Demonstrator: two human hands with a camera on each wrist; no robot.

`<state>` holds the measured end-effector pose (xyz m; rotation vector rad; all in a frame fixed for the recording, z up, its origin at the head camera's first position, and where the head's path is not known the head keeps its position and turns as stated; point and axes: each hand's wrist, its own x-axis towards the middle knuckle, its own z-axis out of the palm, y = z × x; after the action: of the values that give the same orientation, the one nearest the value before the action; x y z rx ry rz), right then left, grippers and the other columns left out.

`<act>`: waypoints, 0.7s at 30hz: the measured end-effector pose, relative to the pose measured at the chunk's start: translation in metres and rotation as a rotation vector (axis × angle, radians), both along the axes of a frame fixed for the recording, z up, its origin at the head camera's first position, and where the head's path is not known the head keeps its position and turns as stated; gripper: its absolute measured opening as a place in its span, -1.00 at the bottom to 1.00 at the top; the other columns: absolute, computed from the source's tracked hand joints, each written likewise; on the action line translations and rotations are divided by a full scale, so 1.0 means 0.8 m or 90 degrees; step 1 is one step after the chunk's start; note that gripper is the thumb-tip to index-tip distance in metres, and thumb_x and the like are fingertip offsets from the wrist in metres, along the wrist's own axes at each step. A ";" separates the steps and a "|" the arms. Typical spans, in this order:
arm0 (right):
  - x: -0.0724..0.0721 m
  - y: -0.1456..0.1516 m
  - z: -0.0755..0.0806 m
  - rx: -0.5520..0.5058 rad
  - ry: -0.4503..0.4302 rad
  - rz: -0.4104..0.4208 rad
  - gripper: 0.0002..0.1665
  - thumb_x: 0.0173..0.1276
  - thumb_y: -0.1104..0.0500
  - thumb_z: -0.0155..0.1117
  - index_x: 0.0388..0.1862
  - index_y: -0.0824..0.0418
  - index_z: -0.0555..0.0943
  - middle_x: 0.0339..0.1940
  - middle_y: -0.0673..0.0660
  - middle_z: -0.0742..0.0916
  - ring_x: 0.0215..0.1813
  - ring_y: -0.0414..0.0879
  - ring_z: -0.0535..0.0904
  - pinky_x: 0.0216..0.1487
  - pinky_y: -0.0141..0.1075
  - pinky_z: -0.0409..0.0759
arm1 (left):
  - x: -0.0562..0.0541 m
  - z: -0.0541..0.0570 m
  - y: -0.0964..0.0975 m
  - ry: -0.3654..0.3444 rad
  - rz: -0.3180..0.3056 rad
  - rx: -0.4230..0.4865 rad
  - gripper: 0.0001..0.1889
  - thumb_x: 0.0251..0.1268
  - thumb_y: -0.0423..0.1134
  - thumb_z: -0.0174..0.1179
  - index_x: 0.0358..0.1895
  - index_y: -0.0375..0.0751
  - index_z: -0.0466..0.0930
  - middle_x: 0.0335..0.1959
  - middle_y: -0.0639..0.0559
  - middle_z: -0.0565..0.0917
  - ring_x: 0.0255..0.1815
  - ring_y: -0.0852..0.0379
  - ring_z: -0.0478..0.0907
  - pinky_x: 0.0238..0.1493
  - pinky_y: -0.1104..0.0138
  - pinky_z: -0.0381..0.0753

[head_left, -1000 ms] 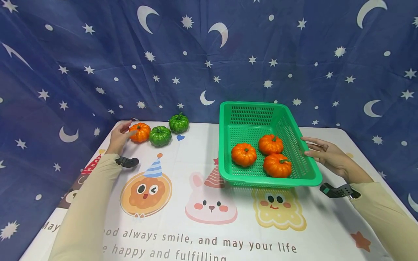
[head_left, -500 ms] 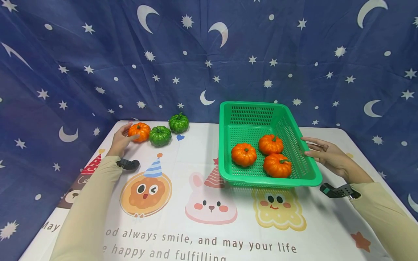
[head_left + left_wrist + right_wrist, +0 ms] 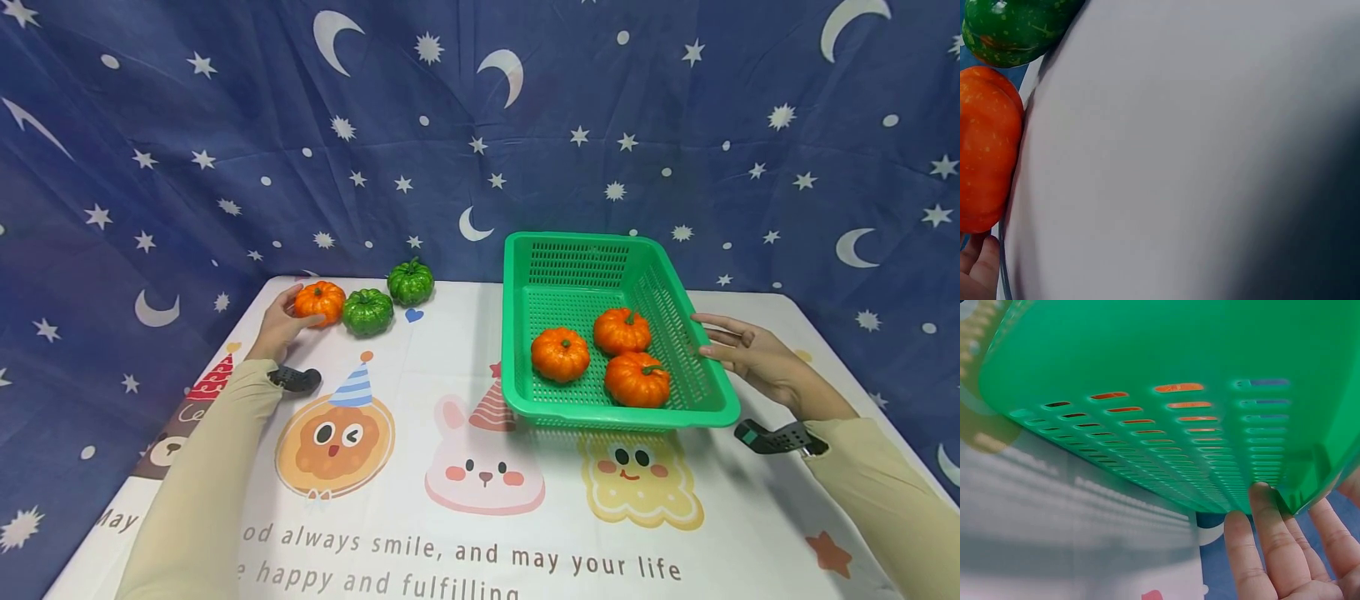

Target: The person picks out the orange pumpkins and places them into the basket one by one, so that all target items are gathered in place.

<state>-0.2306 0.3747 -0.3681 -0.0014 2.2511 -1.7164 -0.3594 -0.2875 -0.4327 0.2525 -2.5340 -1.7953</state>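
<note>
My left hand is around a small orange pumpkin at the table's far left, thumb on its near side and fingers on its left. Fingertips touch the pumpkin's end in the left wrist view. Beside it sit two green pumpkins, the nearer one close against the orange one and the other farther back. On the right, my right hand holds the rim of a green plastic basket. Its fingers lie under the rim against the slotted wall. Three orange pumpkins lie inside the basket.
A white printed tablecloth with cartoon figures and lettering covers the table. Behind it hangs a dark blue curtain with moons and stars. Both wrists wear black straps.
My left hand has closed in on the orange pumpkin, its thumb moving along the near side. The right hand and the basket have stayed in place.
</note>
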 end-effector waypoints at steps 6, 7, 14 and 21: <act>-0.001 0.000 0.002 0.016 -0.005 0.000 -0.20 0.36 0.21 0.18 0.50 -0.05 0.09 0.54 0.30 -0.03 -0.03 -0.53 0.50 -0.02 -0.66 0.47 | 0.002 0.000 0.004 -0.004 0.010 -0.001 -0.09 0.14 -0.50 0.20 0.51 -0.13 -0.13 0.52 -0.19 -0.02 0.51 -0.15 -0.03 0.54 0.11 -0.07; -0.001 -0.001 0.002 0.018 -0.007 -0.001 -0.19 0.36 0.21 0.18 0.50 -0.05 0.09 0.54 0.30 -0.04 -0.03 -0.54 0.49 -0.02 -0.66 0.46 | 0.001 0.000 0.004 -0.004 0.012 -0.002 -0.09 0.14 -0.50 0.20 0.51 -0.12 -0.13 0.52 -0.18 -0.02 0.51 -0.15 -0.04 0.54 0.11 -0.07; 0.000 -0.001 0.004 0.027 -0.012 0.005 -0.17 0.36 0.19 0.19 0.51 -0.06 0.06 0.53 0.37 -0.14 -0.03 -0.60 0.42 -0.02 -0.68 0.44 | -0.002 -0.003 0.004 -0.004 0.008 0.000 -0.07 0.13 -0.49 0.23 0.51 -0.10 -0.14 0.52 -0.18 -0.02 0.51 -0.14 -0.04 0.54 0.12 -0.06; -0.001 0.000 0.002 0.012 -0.011 0.004 -0.20 0.36 0.22 0.17 0.50 -0.04 0.08 0.54 0.33 -0.08 -0.02 -0.55 0.47 -0.04 -0.66 0.46 | -0.005 -0.003 -0.004 -0.014 -0.009 0.000 -0.06 0.12 -0.48 0.24 0.51 -0.08 -0.13 0.52 -0.19 -0.03 0.50 -0.15 -0.02 0.53 0.10 -0.02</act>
<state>-0.2317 0.3743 -0.3665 0.0115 2.2526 -1.6852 -0.3634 -0.2903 -0.4351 0.2567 -2.5560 -1.8084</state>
